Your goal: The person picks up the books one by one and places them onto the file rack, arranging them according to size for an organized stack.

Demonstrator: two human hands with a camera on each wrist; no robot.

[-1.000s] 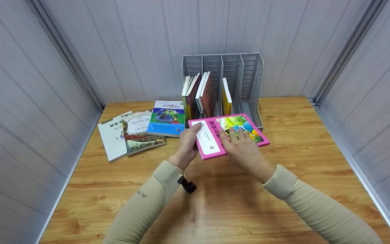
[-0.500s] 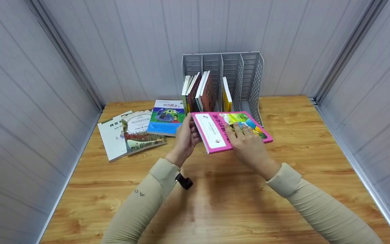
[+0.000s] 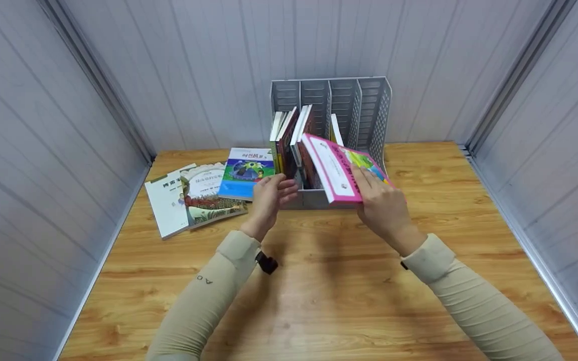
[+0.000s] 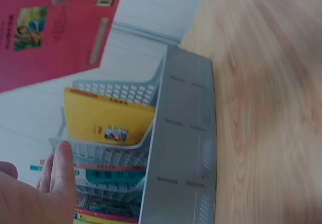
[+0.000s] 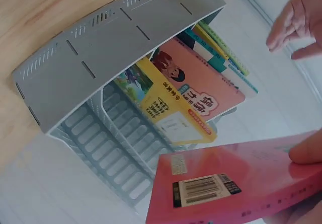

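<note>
Pink-covered book (image 3: 336,170), tilted on edge, above the grey rack's (image 3: 369,108) front.

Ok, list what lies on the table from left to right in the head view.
White book → illustrated book → blue book → left hand → pink book → right hand.

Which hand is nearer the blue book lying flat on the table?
Left. The left hand hovers just right of the blue book; the right hand holds the pink book farther right.
</note>
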